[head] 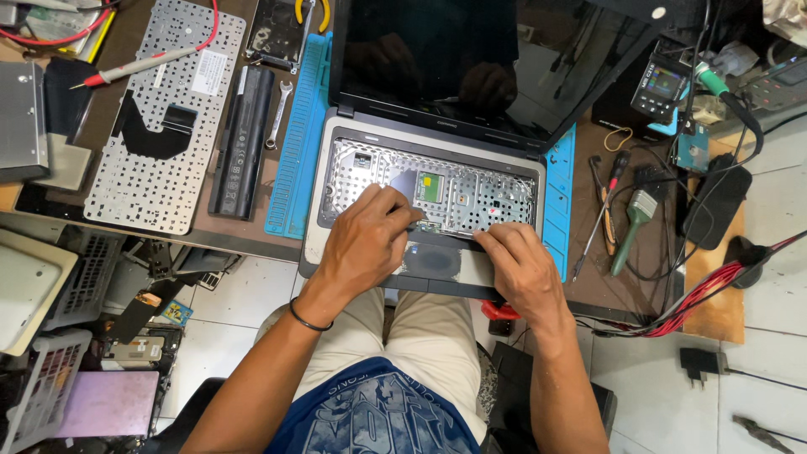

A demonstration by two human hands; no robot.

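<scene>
Silver laptop (pixel 424 202) lies under both hands' grip.

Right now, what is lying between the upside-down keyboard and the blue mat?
In the head view, a long black battery and a small silver wrench lie between the removed keyboard and the blue mat.

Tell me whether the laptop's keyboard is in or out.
Out. The laptop shows a bare metal tray where the keys belong; the removed keyboard lies face down on the left.
</scene>
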